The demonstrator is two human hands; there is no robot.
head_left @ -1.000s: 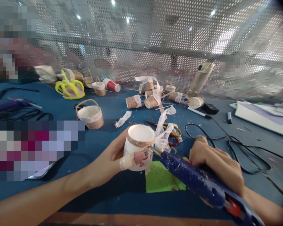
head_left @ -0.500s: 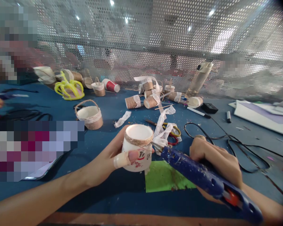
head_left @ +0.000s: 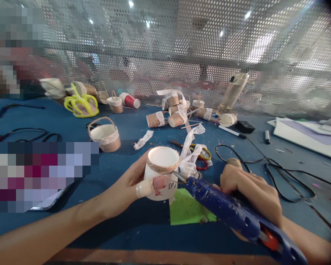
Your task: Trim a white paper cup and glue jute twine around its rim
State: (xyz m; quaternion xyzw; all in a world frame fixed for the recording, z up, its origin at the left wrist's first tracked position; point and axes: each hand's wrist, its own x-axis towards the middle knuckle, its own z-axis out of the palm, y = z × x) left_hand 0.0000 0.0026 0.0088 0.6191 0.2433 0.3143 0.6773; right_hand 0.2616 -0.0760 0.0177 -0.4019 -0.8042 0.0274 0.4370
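Note:
My left hand (head_left: pixel 139 180), with a bandage round its thumb, is closed around a white paper cup (head_left: pixel 165 186). Brown twine (head_left: pixel 161 168) circles the cup just under its rim, and dark and red markings show below. In my right hand (head_left: pixel 251 191) is a blue hot glue gun (head_left: pixel 223 206). Its metal nozzle (head_left: pixel 179 176) points left and meets, or nearly meets, the twine on the cup's right side. A roll of twine (head_left: pixel 234 162) shows behind my right knuckles; whether my fingers also hold it is hidden. A thin strand runs right from the cup.
Green paper (head_left: pixel 190 211) lies below the cup. Beyond are lace strips (head_left: pixel 191 154), scissors (head_left: pixel 202 162) and a handled twine basket (head_left: pixel 106 138). Small twine-wrapped cups (head_left: pixel 178 118) are piled farther back. A black cable (head_left: pixel 287 173) loops at right; a blurred-out tablet-like object (head_left: pixel 49 202) lies left.
The glue gun's nozzle has moved slightly left and down to the cup's front right. The cup has turned a little in my left hand. Another person's hand has left the left edge.

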